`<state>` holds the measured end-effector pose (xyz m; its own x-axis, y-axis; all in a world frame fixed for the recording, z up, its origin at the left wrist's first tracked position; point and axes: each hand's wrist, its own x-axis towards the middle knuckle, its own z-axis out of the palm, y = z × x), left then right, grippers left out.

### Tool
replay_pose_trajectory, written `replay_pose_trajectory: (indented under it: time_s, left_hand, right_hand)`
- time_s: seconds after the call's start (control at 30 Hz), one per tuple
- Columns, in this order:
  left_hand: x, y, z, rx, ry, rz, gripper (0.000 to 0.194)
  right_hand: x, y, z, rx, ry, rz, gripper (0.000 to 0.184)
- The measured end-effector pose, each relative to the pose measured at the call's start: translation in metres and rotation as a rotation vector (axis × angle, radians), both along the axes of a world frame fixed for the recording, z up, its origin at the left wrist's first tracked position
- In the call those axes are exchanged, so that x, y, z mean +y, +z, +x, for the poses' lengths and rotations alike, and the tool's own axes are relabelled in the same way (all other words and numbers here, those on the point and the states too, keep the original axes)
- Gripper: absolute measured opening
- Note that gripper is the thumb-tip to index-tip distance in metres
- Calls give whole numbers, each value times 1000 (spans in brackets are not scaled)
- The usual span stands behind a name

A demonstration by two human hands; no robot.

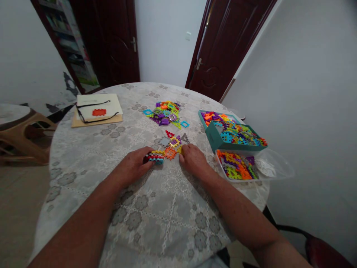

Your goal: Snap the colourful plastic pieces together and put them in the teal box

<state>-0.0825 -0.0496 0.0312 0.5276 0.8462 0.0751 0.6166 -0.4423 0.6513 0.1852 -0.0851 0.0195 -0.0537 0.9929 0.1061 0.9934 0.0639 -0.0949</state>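
My left hand [136, 162] is closed around a small block of joined plastic building pieces [156, 157], with yellow, red and light blue edges showing. My right hand [192, 158] rests on the table with its fingers curled at a yellow building piece [179, 149], mostly covered by the fingertips. Between the hands lies an orange square piece [170, 153]. Just beyond it are a yellow square piece [174, 142], a grey piece [164, 141], a red triangle [169, 134] and a dark grey triangle [185, 138].
Farther back is a heap of mixed pieces [167, 113]. To the right stand a teal box [213, 138] and a clear plastic container [237, 180], both holding many pieces. At the left, eyeglasses [97, 121] and a red-orange piece [99, 112] lie on a notebook [114, 102].
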Motion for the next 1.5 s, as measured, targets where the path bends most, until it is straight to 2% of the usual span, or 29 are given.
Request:
replay_pose_trajectory:
  time_s: [0.27, 0.37, 0.47, 0.63, 0.77, 0.87, 0.97, 1.0, 1.1, 1.2, 1.33, 1.4, 1.5]
  left_hand:
    - [-1, -2, 1, -44, -39, 7, 22]
    - [-2, -3, 2, -65, -62, 10, 22]
    - [-3, -4, 3, -56, -59, 22, 23]
    - [-5, -4, 4, -43, -60, 34, 21]
    - [-3, -8, 4, -85, -71, 78, 30]
    - [0, -15, 3, -117, -55, 117, 45]
    - [6, -21, 1, -126, -31, 101, 50]
    - [8, -23, 0, -128, -24, 99, 52]
    - [14, -25, 0, -105, -11, 105, 55]
    - [13, -22, 2, -104, -30, 75, 55]
    - [6, -13, 5, -143, -51, -67, 58]
    - [5, -10, 5, -153, -57, -128, 61]
    - [7, -11, 2, -137, -12, -98, 64]
  right_hand:
    - [4, -6, 6, 321, 38, 121, 28]
    - [8, -14, 9, 287, 92, 162, 24]
    - [12, -18, 15, 252, 72, 204, 28]
    - [8, -12, 8, 431, 102, 290, 33]
    - [-1, -10, -20, 616, 229, 232, 30]
    - [-4, -12, -37, 665, 346, 191, 27]
    - [-4, -13, -43, 672, 426, 168, 29]
    - [-4, -13, -44, 666, 455, 157, 34]
    - [-4, -13, -44, 605, 518, 108, 64]
    - [-6, -12, -44, 552, 474, 72, 64]
    - [-10, -1, -36, 563, 436, 37, 61]
    - [-10, 14, -23, 581, 411, 58, 58]
    - [-11, 44, 13, 594, 272, 188, 54]
